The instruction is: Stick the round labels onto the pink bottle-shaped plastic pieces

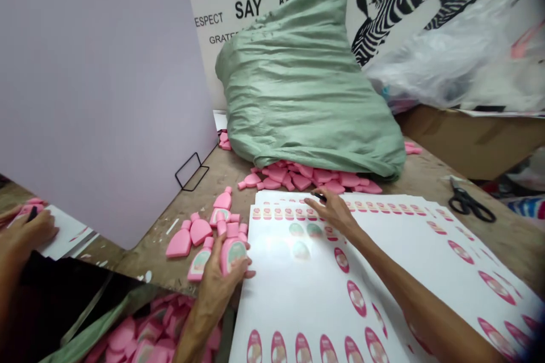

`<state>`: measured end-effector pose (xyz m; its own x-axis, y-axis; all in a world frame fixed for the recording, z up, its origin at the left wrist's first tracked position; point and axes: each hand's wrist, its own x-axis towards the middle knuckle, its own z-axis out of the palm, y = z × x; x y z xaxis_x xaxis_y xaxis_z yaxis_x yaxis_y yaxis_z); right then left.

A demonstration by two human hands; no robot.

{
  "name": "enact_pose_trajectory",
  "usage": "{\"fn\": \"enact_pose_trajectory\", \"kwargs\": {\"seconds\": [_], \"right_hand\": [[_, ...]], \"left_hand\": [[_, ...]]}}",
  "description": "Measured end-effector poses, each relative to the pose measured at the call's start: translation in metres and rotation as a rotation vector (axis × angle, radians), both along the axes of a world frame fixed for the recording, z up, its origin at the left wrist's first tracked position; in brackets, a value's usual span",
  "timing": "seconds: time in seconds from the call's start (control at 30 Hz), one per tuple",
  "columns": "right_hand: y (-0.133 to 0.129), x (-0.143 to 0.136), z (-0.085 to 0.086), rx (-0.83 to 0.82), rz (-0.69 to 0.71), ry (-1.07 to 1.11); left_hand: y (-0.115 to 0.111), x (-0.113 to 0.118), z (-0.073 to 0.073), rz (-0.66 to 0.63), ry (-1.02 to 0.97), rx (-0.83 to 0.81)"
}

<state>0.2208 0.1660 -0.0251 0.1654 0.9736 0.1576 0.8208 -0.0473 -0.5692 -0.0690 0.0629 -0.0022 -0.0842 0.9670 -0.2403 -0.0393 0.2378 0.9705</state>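
In my left hand [215,275] is a small pink plastic bottle [227,249] with a pale green oval label on its front. My fingers wrap around its sides, beside the left edge of a white sticker sheet [272,283]. My right hand [334,212] grips a small black tool [318,197], its kind unclear, over the sheet's upper part. Rows of pink printed labels and a few pale green ovals show on the sheet. Several more pink bottles [200,231] lie left of my left hand, some with labels.
A large green sack [306,91] stands at the back, with pink bottles [298,177] spilling beneath it. Black scissors [470,201] lie at right. A grey divider panel [106,85] rises at left; beyond it a co-worker's hand [40,232] holds a dark tool. Below sits an open sack of bottles [149,332].
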Motion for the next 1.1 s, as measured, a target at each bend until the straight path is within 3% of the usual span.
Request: {"fn": "enact_pose_trajectory", "kwargs": {"seconds": [0.1, 0.2, 0.33, 0.43, 0.5, 0.57, 0.67, 0.77, 0.87, 0.97, 1.03, 1.1], "right_hand": [[0.053, -0.001, -0.008, -0.058, -0.101, -0.165], [0.082, -0.006, -0.018, -0.070, -0.165, -0.230], [0.082, -0.002, -0.015, -0.053, -0.176, -0.285], [0.054, 0.003, 0.000, -0.055, -0.136, -0.281], [0.018, -0.002, 0.010, -0.034, -0.071, -0.249], [-0.029, -0.017, 0.015, 0.051, 0.021, -0.203], [-0.104, -0.050, 0.012, 0.257, 0.111, -0.211], [-0.157, -0.072, 0.006, 0.319, 0.185, -0.205], [-0.174, -0.067, 0.006, 0.216, 0.297, -0.010], [-0.163, -0.046, 0.005, 0.072, 0.161, 0.149], [-0.150, -0.036, -0.001, 0.060, 0.040, 0.063], [-0.140, -0.031, -0.010, 0.103, 0.051, -0.089]], "left_hand": [[0.025, -0.016, -0.011, 0.093, 0.293, 0.094], [0.042, -0.025, -0.018, 0.154, 0.632, 0.203], [0.057, -0.029, -0.019, 0.193, 0.963, 0.315], [0.058, -0.021, -0.009, 0.307, 1.091, 0.465], [0.049, -0.004, -0.001, 0.312, 0.973, 0.533], [0.032, 0.022, 0.006, 0.153, 0.669, 0.488], [-0.001, 0.066, 0.010, -0.143, 0.123, 0.169], [-0.027, 0.092, 0.007, -0.184, -0.085, 0.033], [-0.034, 0.093, 0.000, -0.124, -0.119, 0.048], [-0.030, 0.082, -0.006, -0.108, -0.181, 0.016], [-0.028, 0.077, -0.009, -0.142, -0.175, 0.012], [-0.029, 0.077, -0.011, -0.182, -0.145, -0.003]]}}
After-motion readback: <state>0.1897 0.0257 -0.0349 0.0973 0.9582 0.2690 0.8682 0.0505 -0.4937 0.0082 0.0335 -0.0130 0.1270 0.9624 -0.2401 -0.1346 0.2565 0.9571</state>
